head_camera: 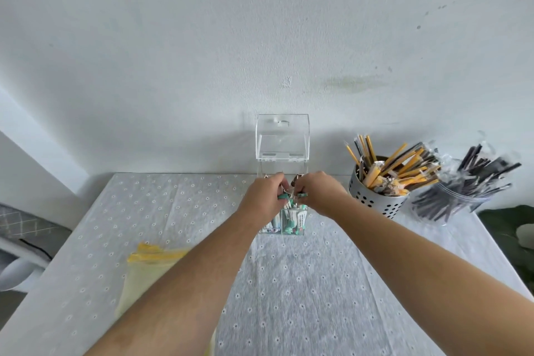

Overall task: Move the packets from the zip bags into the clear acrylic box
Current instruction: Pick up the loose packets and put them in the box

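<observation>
Above the open clear acrylic box [282,139], left hand [264,196] and right hand [319,192] pinch teal-and-white stick packets [284,196], likely light, slick, best gripped by their ends.

Acrylic box [282,139] holds packets [291,220]; zip bag [144,272] left, holder [372,201] right

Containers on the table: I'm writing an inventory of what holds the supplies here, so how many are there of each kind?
Clear acrylic box: 1
Perforated metal cup: 1
Clear container of dark sticks: 1
Yellow-topped zip bag: 1
Total: 4
</observation>
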Demonstrator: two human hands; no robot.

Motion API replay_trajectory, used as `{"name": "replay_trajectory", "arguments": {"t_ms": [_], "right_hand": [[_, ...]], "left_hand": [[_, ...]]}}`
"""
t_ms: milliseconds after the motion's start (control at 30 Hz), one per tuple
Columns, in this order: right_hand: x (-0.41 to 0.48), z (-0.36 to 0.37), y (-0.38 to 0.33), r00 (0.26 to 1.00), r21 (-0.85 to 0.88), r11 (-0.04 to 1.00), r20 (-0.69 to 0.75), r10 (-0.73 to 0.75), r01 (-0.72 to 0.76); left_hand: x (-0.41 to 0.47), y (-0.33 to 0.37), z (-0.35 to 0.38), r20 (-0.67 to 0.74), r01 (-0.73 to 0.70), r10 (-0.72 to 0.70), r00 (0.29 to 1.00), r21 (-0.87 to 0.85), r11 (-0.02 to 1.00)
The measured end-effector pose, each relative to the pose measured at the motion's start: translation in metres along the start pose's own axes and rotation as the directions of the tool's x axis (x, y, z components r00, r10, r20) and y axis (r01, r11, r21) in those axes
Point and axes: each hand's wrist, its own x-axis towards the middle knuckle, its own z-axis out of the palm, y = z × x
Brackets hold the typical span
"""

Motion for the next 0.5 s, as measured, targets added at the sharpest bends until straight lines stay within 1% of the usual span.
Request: {"name": "replay_trajectory", "arguments": {"t_ms": [167, 233, 300, 400, 500], "right_hand": [[0.001, 0.003, 0.002, 1.000, -0.023, 1.000, 0.005, -0.015, 0.015], [0.001, 0.003, 0.003, 0.998, -0.059, 0.997, -0.029, -0.050, 0.048], [0.000, 0.001, 0.002, 0.995, -0.103, 0.992, -0.070, -0.078, 0.070], [0.000, -0.004, 0.000, 0.998, -0.129, 0.992, -0.064, -0.021, 0.013], [0.003, -0.001, -0.002, 0.999, -0.130, 0.990, -0.002, 0.054, -0.054]], "left_hand": [[0.002, -0.001, 0.006, 0.027, 0.016, -0.017, 0.999, 0.021, 1.000], [0.003, -0.001, 0.006, 0.025, 0.020, -0.021, 0.999, 0.018, 1.000], [0.005, -0.002, 0.006, 0.012, 0.014, -0.015, 1.000, 0.061, 0.998], [0.007, -0.005, 0.006, -0.014, 0.013, -0.011, 1.000, 0.177, 0.984], [0.011, -0.005, 0.007, -0.014, 0.023, -0.020, 1.000, 0.214, 0.977]]}}
